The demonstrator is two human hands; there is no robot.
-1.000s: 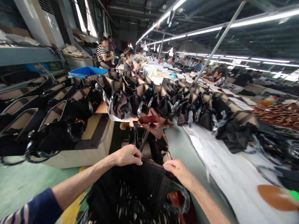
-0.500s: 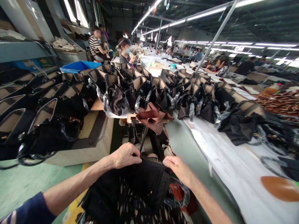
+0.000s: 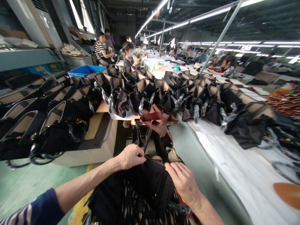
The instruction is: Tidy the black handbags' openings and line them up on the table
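Note:
A black handbag (image 3: 150, 184) lies across my lap, over a dark patterned cloth. My left hand (image 3: 132, 157) pinches the top edge of the bag on its left. At the right end of the same edge, my right hand (image 3: 181, 181) grips with its fingers laid over the rim, the thumb hidden. The edge is stretched between the two hands. A plastic-wrapped handle (image 3: 179, 207) shows below my right hand, partly covered by it. A small gold-coloured metal piece (image 3: 154, 196) sits on the bag's front.
Rows of black handbags (image 3: 63, 115) stand at the left, with more along the white-covered table (image 3: 225, 162). Brown material (image 3: 157, 120) hangs from a small stand ahead. Behind are a blue bin (image 3: 85, 70) and seated co-workers (image 3: 103, 50).
My right hand has turned, its fingers now lying over the bag's edge where it pinched before. My left hand keeps its hold. The view has shifted slightly left.

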